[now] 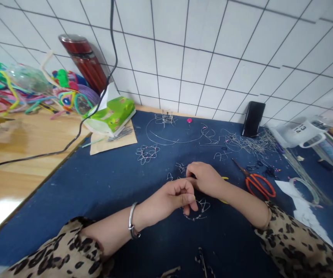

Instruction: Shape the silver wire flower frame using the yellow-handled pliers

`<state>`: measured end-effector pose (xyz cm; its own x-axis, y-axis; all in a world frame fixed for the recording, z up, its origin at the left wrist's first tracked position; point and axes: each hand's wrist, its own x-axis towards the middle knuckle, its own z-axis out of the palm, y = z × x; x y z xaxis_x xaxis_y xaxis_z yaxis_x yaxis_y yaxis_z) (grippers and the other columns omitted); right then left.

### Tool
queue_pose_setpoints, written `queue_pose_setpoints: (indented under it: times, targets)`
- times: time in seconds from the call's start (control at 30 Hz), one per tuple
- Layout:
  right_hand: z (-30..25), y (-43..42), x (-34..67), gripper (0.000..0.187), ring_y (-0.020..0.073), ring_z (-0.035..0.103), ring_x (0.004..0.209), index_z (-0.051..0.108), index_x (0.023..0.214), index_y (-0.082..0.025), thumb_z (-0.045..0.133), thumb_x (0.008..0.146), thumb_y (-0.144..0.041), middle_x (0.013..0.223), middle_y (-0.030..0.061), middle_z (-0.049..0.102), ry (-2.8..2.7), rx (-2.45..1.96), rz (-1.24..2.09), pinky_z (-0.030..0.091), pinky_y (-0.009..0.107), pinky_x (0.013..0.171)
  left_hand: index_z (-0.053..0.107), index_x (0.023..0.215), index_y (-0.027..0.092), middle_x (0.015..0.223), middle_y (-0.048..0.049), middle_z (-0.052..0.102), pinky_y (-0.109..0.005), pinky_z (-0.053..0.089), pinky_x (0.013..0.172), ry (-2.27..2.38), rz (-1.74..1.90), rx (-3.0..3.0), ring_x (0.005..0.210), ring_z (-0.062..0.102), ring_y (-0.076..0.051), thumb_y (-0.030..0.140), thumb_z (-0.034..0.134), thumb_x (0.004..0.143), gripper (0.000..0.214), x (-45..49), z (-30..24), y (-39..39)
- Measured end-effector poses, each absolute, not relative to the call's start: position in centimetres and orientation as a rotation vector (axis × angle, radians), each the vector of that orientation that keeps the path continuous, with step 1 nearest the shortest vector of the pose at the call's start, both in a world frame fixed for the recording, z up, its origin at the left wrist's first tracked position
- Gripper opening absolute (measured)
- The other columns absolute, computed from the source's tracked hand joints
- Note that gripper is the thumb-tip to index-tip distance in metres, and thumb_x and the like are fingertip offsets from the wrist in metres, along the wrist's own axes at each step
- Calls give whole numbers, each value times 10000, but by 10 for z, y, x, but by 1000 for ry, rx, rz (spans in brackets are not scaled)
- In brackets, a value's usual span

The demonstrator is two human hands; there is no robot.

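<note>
My left hand (180,195) is closed in a pinch on a beaded wire ring (194,219), which hangs below the fingertips with thin loops and small pinkish beads. Just beyond it, my right hand (203,175) has its fingers curled down toward the blue mat; whatever they hold is hidden. Small bent wire pieces (180,166) lie by its fingertips. Under the right wrist, yellow handles (224,201) of a tool show in part. Farther back on the mat rests a flower-shaped wire piece (147,153) with beads.
Orange-handled scissors (259,184) lie right of my right forearm. Behind are a wire heap (250,143), a phone (253,119) leaning on the wall, and a white mug (305,133). At left stand a tissue pack (112,116) and red flask (84,61); a black cable (81,129) crosses there.
</note>
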<state>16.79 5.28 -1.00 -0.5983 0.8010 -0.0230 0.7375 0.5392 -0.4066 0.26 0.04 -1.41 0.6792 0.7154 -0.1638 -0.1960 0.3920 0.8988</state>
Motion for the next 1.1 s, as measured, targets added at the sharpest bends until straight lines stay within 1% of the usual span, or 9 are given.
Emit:
queue_pose_setpoints:
  times: [0.1, 0.3, 0.5, 0.63, 0.67, 0.77, 0.9, 1.0, 1.1]
  targets:
    - [-3, 50, 176, 92, 96, 464, 662, 521, 679, -174, 579, 746, -149, 696, -25, 538, -2554, -1363, 645, 305, 220, 591, 496, 792, 136, 758, -58, 659, -246, 425, 591, 594, 635, 999, 582, 553, -103, 216, 545, 845, 107, 3, -16, 0]
    - [3, 41, 188, 47, 84, 469, 604, 548, 717, -188, 583, 747, -178, 658, -43, 547, -2441, -1448, 777, 295, 214, 557, 495, 832, 131, 776, -69, 661, -251, 416, 601, 606, 640, 979, 594, 556, -104, 219, 512, 873, 98, 3, -18, -2]
    - [5, 34, 191, 56, 88, 495, 646, 599, 722, -197, 560, 762, -191, 700, -32, 572, -2361, -1433, 880, 335, 216, 591, 498, 833, 137, 788, -56, 656, -239, 404, 609, 636, 670, 947, 608, 541, -97, 239, 517, 877, 113, 4, -13, -2]
    - [7, 26, 201, 89, 89, 510, 657, 603, 745, -193, 543, 787, -245, 716, -26, 583, -2275, -1455, 943, 364, 215, 598, 500, 823, 147, 798, -48, 657, -240, 404, 614, 691, 717, 918, 619, 547, -101, 238, 518, 874, 106, 4, -11, -2]
    - [8, 23, 204, 106, 87, 510, 647, 600, 758, -193, 527, 799, -258, 712, -26, 582, -2239, -1466, 975, 370, 213, 590, 501, 823, 149, 799, -48, 658, -240, 404, 615, 705, 728, 915, 623, 549, -103, 238, 517, 874, 104, 4, -11, -2]
    - [8, 13, 213, 141, 82, 477, 587, 597, 761, -187, 533, 802, -306, 642, -32, 547, -1933, -1500, 1220, 371, 217, 568, 501, 830, 154, 810, -52, 661, -242, 407, 622, 734, 750, 908, 641, 555, -110, 245, 519, 873, 102, 4, -10, -2]
    - [5, 0, 219, 160, 101, 513, 690, 596, 796, -182, 552, 806, -335, 757, 3, 599, -1565, -1397, 1380, 402, 241, 658, 498, 839, 152, 838, -58, 659, -241, 412, 645, 740, 792, 879, 669, 553, -109, 236, 532, 869, 95, 5, -10, -4]
    - [2, -7, 221, 169, 110, 532, 748, 605, 821, -187, 574, 799, -352, 877, 28, 629, -1425, -1321, 1492, 405, 242, 669, 504, 846, 147, 859, -61, 653, -240, 416, 661, 736, 816, 856, 692, 551, -108, 223, 527, 874, 84, 6, -10, -4]
    - [-1, -9, 222, 149, 109, 545, 776, 605, 800, -185, 585, 799, -333, 975, 45, 634, -1390, -1228, 1563, 413, 243, 679, 507, 849, 146, 861, -53, 646, -234, 419, 669, 717, 849, 822, 700, 550, -103, 209, 521, 879, 71, 6, -10, -3]
